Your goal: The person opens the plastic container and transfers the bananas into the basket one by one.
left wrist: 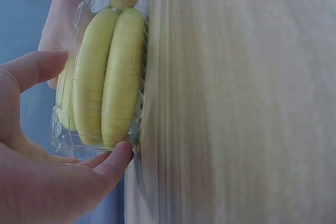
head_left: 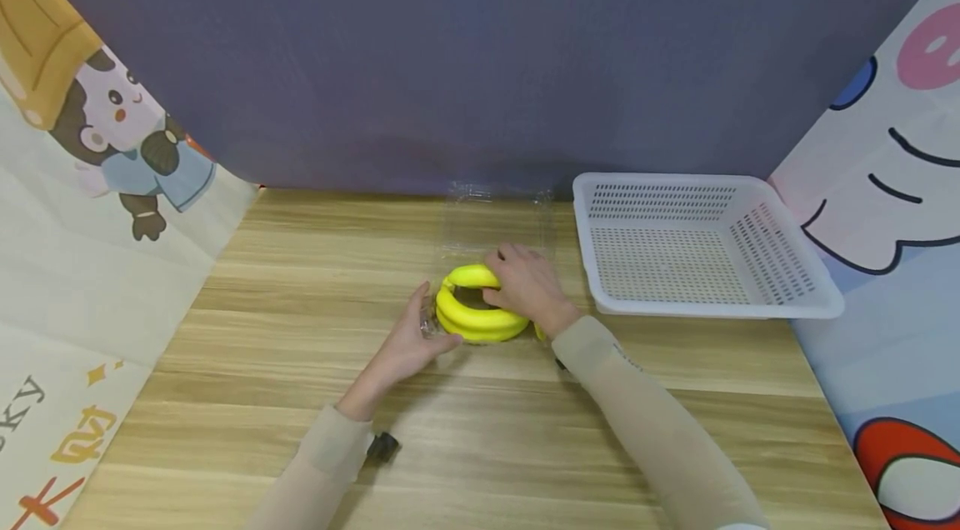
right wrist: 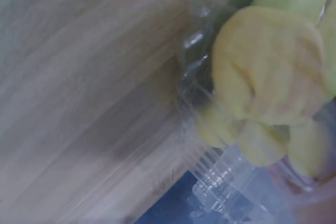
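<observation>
A clear plastic clamshell box [head_left: 497, 223] lies on the table with its lid folded back towards the wall. Yellow bananas [head_left: 480, 323] fill the tray, curving around a gap. My left hand [head_left: 408, 344] grips the box's left end, thumb on the near side and fingers on the far side. Reaching in from the right, my right hand [head_left: 525, 284] pinches the far banana [head_left: 471, 275], its thumb inside the curve. At the box's right end sits a rounded, creased yellow piece [right wrist: 268, 66], mostly hidden in the head view by the right wrist.
A white perforated plastic basket [head_left: 667, 263] stands to the right of the box. Behind the wood-grain table [head_left: 300, 288] rises a dark blue-grey wall [head_left: 465, 55]. Cartoon-printed cloths [head_left: 120, 138] close in the left and right sides.
</observation>
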Demonstrator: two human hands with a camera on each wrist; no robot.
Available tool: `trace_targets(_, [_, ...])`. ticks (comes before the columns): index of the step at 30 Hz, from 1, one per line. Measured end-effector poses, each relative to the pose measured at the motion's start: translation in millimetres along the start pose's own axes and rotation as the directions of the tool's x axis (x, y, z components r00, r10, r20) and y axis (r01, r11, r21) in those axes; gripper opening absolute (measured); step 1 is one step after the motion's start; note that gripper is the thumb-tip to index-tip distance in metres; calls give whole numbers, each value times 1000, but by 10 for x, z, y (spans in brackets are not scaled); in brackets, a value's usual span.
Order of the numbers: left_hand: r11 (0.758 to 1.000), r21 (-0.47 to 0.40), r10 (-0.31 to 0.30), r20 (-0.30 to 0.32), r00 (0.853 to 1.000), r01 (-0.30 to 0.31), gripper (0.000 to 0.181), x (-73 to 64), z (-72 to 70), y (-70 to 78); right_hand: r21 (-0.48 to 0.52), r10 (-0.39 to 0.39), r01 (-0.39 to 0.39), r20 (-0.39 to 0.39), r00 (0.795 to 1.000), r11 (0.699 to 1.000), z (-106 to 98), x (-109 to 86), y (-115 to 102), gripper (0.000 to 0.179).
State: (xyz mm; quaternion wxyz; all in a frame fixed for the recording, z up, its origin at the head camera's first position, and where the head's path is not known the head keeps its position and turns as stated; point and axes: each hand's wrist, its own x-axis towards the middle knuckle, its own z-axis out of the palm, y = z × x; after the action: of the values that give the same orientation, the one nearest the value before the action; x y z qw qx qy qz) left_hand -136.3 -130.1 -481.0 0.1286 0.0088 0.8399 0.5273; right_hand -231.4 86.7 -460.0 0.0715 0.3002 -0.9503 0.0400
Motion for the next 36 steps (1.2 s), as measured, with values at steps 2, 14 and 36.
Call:
trace_targets(2, [1000, -3, 2, 2, 1000, -2, 110, -1, 1, -1, -3, -2, 2, 3, 1000, 1000, -3, 11, 12, 43])
trace_targets(14, [1000, 9, 9, 2, 1000, -9, 110, -4, 8, 0, -17, -58, 57, -39, 998, 998, -32, 26, 44, 39])
trace_targets(36, [999, 27, 23, -12, 1000, -22, 109, -7, -2, -7, -5, -106, 107, -111, 988, 994, -348, 26, -30, 38])
